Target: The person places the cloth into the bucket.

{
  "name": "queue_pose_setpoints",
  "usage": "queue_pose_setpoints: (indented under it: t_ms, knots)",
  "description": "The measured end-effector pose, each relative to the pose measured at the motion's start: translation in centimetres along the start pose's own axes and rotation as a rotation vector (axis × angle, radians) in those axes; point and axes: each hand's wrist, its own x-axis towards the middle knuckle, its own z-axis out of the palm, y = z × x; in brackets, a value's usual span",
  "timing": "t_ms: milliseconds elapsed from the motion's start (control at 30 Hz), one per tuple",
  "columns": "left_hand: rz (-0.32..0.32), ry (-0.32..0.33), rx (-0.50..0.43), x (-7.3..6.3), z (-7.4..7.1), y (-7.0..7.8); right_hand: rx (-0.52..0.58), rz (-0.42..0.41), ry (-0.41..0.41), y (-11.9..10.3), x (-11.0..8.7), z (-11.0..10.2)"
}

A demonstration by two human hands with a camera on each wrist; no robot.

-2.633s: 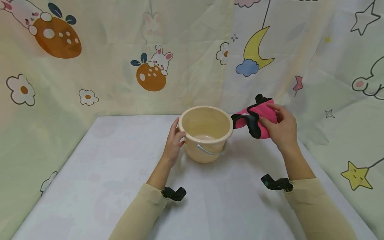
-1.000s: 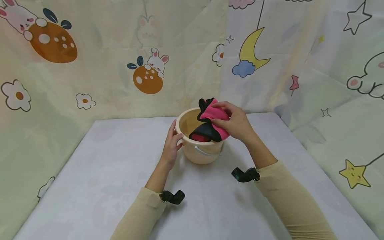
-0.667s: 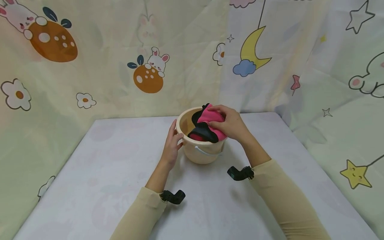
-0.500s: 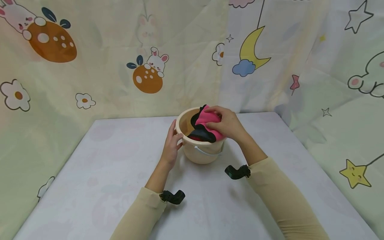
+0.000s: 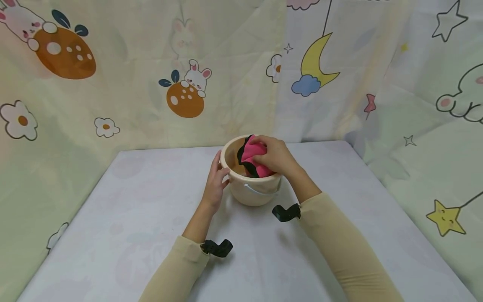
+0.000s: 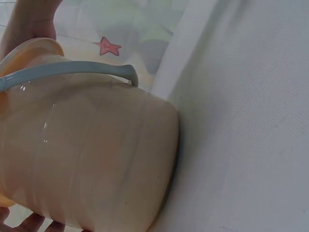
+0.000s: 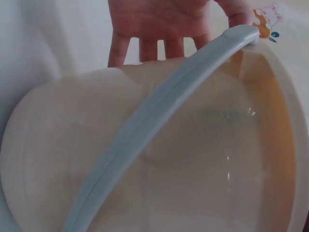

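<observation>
A cream plastic bucket (image 5: 250, 195) stands upright on the white-covered table. Its grey handle (image 7: 159, 111) hangs down along the near side. My left hand (image 5: 215, 184) holds the bucket's left side, thumb at the rim and fingers along the wall. My right hand (image 5: 277, 157) reaches over the right rim and pinches a folded, soft pink fabric item with black edging (image 5: 253, 152). That item is mostly down inside the bucket mouth; its exact kind is unclear. The right fingertips are partly hidden in its folds, and in both wrist views the bucket wall hides it.
The white table (image 5: 151, 235) spreads around the bucket. A printed cloth backdrop (image 5: 143, 75) rises behind the table and along both sides, close to the bucket's far side. Each wrist carries a small black camera mount (image 5: 219, 248).
My right hand has brought the pink fabric item leftward from beside the bucket, over the rim and lower into the mouth. The left hand and bucket stay nearly still.
</observation>
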Motion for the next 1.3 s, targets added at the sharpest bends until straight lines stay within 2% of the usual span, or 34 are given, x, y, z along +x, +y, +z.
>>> queue_pose_setpoints:
  t_ms: [200,500,667,833,1033,1200,1300]
  knots:
    - [0.0,0.011,0.001,0.2,-0.1,0.1,-0.052,-0.028,-0.053,-0.2,0.6,0.4]
    - [0.0,0.009,-0.024,0.4,-0.2,-0.2,-0.24,-0.172,-0.087,-0.1,1.2,0.9]
    - [0.006,0.002,-0.022,0.3,-0.2,-0.3,-0.283,-0.171,-0.092,-0.1,0.9,1.0]
    - [0.013,0.0,-0.027,0.3,-0.2,-0.2,-0.28,-0.118,-0.053,-0.3,0.5,1.0]
    - [0.022,0.014,-0.012,0.3,-0.3,0.0,-0.221,-0.049,0.017,-0.4,-0.2,0.7]
    - [0.03,-0.002,0.016,0.2,-0.5,0.3,-0.214,-0.057,0.067,-0.7,-0.9,0.1]
    - [0.035,-0.006,0.052,0.0,-1.0,0.8,-0.213,-0.094,0.121,-0.7,-1.4,-0.3]
